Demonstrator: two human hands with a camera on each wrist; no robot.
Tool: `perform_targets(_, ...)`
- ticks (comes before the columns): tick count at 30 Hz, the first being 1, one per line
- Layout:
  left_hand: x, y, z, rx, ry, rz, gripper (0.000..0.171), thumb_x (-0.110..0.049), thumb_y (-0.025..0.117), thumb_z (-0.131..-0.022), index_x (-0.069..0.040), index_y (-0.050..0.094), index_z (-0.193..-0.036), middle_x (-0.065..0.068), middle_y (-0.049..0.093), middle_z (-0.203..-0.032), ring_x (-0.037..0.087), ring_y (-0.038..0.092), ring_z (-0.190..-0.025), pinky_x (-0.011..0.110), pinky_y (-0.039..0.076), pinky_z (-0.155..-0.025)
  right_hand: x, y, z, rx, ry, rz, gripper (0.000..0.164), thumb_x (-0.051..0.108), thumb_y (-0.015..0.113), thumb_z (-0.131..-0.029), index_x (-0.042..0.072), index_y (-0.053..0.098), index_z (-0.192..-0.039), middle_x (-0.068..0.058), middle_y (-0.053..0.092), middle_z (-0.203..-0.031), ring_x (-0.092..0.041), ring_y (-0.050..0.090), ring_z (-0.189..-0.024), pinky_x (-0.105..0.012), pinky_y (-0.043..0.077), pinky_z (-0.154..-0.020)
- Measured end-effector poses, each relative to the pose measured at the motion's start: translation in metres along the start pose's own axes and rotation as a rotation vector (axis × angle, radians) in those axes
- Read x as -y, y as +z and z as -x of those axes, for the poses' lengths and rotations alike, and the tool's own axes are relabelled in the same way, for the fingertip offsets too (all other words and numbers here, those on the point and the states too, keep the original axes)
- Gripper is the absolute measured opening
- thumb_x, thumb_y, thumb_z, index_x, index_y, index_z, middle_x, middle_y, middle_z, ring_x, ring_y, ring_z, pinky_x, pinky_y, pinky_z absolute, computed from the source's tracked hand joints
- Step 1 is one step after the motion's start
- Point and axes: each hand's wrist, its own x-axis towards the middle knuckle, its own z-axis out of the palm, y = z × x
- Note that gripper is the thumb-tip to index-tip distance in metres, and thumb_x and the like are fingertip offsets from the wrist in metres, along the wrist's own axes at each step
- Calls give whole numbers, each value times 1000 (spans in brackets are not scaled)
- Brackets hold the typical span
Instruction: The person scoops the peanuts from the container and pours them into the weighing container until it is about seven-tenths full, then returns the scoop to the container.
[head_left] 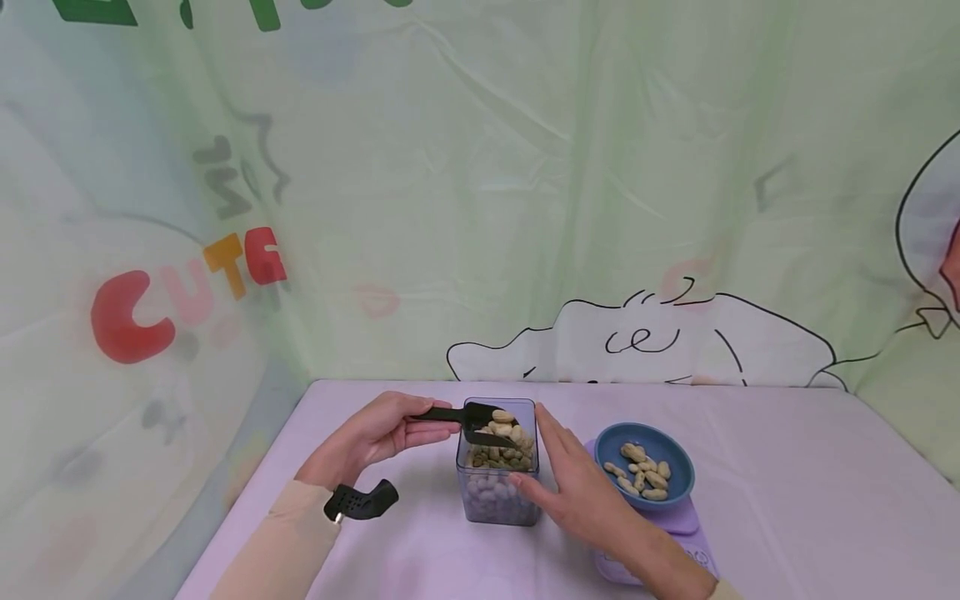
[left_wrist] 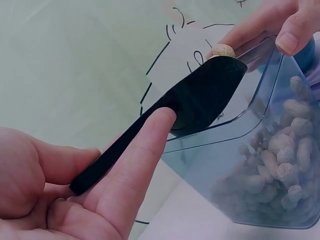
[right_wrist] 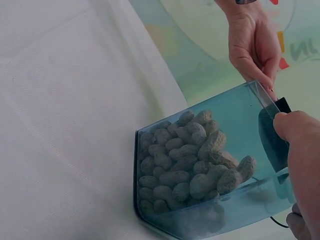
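My left hand (head_left: 382,429) pinches the handle of a black scoop (left_wrist: 210,92) between thumb and fingers. Several unshelled peanuts (head_left: 504,427) lie in the scoop, whose bowl is over the mouth of a clear, bluish square container (right_wrist: 235,120). More peanuts (right_wrist: 175,165) fill the container's lower part. At the container's right side, my right hand (head_left: 573,483) holds its upper edge, thumb at the front corner and fingers along the far side. Part of the scoop is hidden behind the right thumb in the right wrist view.
To the right, a blue bowl (head_left: 615,437) with several peanuts stands on a flat purple base (head_left: 693,533), partly covered by my right forearm. A pale cloth covers the table (head_left: 810,483). Behind it hangs a printed curtain (head_left: 495,192).
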Motion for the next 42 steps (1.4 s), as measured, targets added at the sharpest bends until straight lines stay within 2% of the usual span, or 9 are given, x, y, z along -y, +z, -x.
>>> perform_targets(5,-2,1,1,13,12,15,42,-7,37,-107,14,40,-143,31,59,-131,23,72,-104,32,58,-96,-1,-6,3,-12,0,-3,100,73,50,-89,20,5,-161,-10,14,-167,-39,23,-151,-65,30,-118)
perform_targets(10,-4,3,1,27,25,18,43,-7,38,-106,14,39,-144,32,57,-133,23,72,-104,32,57,-97,-6,-12,7,-60,-13,34,96,61,59,-92,18,7,-161,-13,18,-166,-40,26,-149,-65,32,-116)
perform_targets(15,-5,8,1,36,37,22,41,-7,39,-106,13,41,-143,32,54,-137,24,72,-106,33,57,-98,-11,-21,11,-85,-15,37,96,58,59,-93,15,7,-161,-16,17,-165,-42,25,-149,-65,31,-117)
perform_targets(22,-6,21,-5,75,45,-9,41,-7,38,-106,14,41,-142,32,54,-137,24,72,-105,33,57,-99,-26,-43,21,-115,18,68,97,61,56,-94,17,1,-161,-18,15,-165,-47,25,-147,-77,28,-109)
perform_targets(26,-6,29,-10,90,38,-17,41,-7,39,-106,14,42,-142,30,57,-135,23,72,-104,32,58,-97,-42,-57,27,-129,39,81,98,59,56,-95,15,-2,-161,-22,15,-164,-49,25,-146,-72,30,-111)
perform_targets(30,-7,38,-13,94,37,-22,39,-8,42,-106,13,48,-138,29,60,-132,23,73,-102,32,59,-95,-54,-67,35,-135,52,69,99,55,58,-95,12,-3,-160,-28,17,-162,-53,25,-143,-74,30,-109)
perform_targets(36,-7,53,-19,110,29,-18,38,-8,44,-105,13,50,-136,30,59,-133,22,74,-99,32,60,-93,-68,-76,44,-133,111,72,103,59,58,-94,15,-7,-160,-31,17,-160,-56,24,-142,-77,29,-107)
perform_targets(42,-6,69,-28,127,13,-30,38,-8,44,-105,11,49,-138,31,57,-134,22,74,-98,32,60,-93,-84,-76,52,-119,166,131,107,63,56,-93,4,-4,-159,-35,17,-158,-58,26,-139,-78,29,-106)
